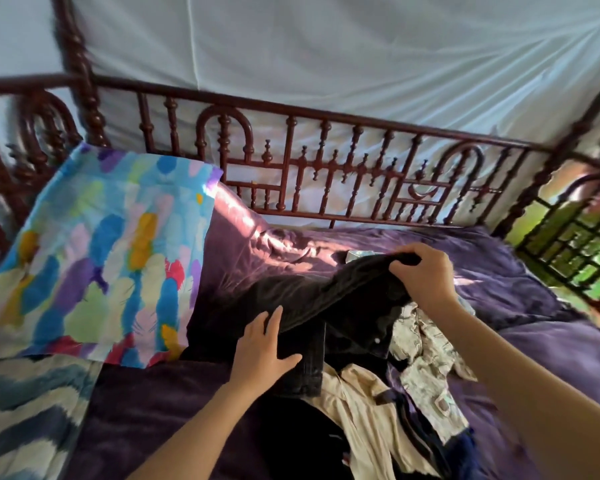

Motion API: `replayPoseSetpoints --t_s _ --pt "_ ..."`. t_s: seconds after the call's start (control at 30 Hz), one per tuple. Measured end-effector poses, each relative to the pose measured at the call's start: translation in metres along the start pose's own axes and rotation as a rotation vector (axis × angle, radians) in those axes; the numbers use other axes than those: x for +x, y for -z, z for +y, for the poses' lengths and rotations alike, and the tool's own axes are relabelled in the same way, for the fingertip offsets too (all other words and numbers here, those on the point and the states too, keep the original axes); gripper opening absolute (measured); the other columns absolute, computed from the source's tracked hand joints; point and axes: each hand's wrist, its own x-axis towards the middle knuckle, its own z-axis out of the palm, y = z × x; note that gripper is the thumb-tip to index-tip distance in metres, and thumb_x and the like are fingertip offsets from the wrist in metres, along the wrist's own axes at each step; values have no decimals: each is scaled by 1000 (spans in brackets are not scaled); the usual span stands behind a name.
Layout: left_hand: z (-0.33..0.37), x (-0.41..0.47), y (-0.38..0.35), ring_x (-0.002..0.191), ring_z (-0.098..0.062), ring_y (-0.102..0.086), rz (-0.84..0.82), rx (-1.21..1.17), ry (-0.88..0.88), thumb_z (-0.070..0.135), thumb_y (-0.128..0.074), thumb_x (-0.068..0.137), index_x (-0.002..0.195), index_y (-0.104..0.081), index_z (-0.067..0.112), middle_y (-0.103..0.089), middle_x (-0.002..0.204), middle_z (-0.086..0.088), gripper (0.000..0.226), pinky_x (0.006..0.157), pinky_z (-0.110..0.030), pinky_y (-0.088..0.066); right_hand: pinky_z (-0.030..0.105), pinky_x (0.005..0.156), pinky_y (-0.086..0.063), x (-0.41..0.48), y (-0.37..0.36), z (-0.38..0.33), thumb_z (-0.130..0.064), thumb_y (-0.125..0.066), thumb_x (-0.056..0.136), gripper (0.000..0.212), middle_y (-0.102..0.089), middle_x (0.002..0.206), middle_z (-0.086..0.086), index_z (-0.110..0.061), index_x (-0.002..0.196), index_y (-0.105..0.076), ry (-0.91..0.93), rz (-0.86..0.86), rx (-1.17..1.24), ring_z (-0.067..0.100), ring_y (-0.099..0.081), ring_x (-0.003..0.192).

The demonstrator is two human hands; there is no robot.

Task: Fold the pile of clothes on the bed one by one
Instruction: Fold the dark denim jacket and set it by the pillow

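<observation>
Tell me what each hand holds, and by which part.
The right hand grips the black garment at its raised far edge. The left hand presses flat on it, gripping nothing.

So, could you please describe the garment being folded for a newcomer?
On the purple bedspread, right of the multicoloured pillow, lies a pile. The black garment tops it, left hand pressing, right hand gripping; cream shirt and patterned piece lie untouched.

Daylight is cast in patches across the purple bedspread [257, 244]; the edges are bent and blurred by the wide lens.
</observation>
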Motion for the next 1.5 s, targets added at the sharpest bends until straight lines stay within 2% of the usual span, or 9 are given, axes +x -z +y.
replayPoseSetpoints --t_s 0.27,0.47,0.67,1.0,1.13,1.17,1.2,1.23,1.5 --pt "53 -5 39 137 -25 -30 237 -221 -237 84 -45 59 148 -20 15 -31 149 -9 115 110 -46 -32 3 60 -42 -43 57 -90 -4 -64 78 21 -55 74 -19 -22 89 -63 348 26 115 -5 -52 69" --pt "82 -12 99 118 -27 -51 572 -560 -373 59 -63 70 133 -35 13 -54 125 -11 83 98 -47 -47 12 69 -47 -57 69 -130 -2 -63 78 21 -55 73 -21 -22 83 -61 420 38 232 -4 -53 69" --pt "71 -41 101 110 -2 -53 504 -585 -527 45 -66 73 129 -39 24 -57 114 11 66 93 -27 -48 20 73 -50 -60 38 -102 -3 -63 79 16 -58 76 -15 -17 86 -65 239 -53 260 2 -55 74" --pt "67 -48 100 76 11 -59 474 -883 -133 -5 -68 77 78 -60 26 -66 72 23 32 73 -3 -44 28 76 -44 -48 4 -45 -18 -43 94 25 -62 89 9 -5 91 -64 -183 -299 673 19 -57 84" --pt "51 -42 93 72 5 -57 475 -736 -8 2 -67 81 81 -58 17 -59 74 15 17 65 -5 -43 34 85 -48 -55 -13 -28 -16 -37 97 27 -66 101 16 -13 111 -60 -213 -430 599 21 -53 94" --pt "45 -41 88 72 0 -56 465 -704 50 4 -67 82 82 -59 15 -59 75 12 13 65 -11 -44 31 85 -50 -57 -20 -22 -11 -36 98 29 -23 133 33 -10 118 -58 -217 -455 549 19 -53 92" --pt "36 -41 84 75 -7 -56 464 -670 121 6 -66 83 85 -61 12 -61 76 7 8 66 -17 -44 26 86 -48 -59 -29 -13 -7 -36 98 32 -44 71 -20 -9 123 -55 -210 -486 481 17 -53 93" --pt "26 -42 78 78 -14 -56 473 -633 201 8 -66 84 89 -63 8 -63 81 0 6 68 -23 -43 23 88 -44 -61 -39 -1 -6 -36 97 34 -61 118 12 -9 126 -54 -205 -511 393 15 -52 99" --pt "-86 -107 23 106 -40 -54 278 -175 784 10 -61 84 119 -57 6 -60 116 -20 35 81 -44 -45 25 75 -42 -101 -89 121 -16 -50 94 36 -60 115 10 -5 128 -53 -310 -647 -31 19 -55 95"
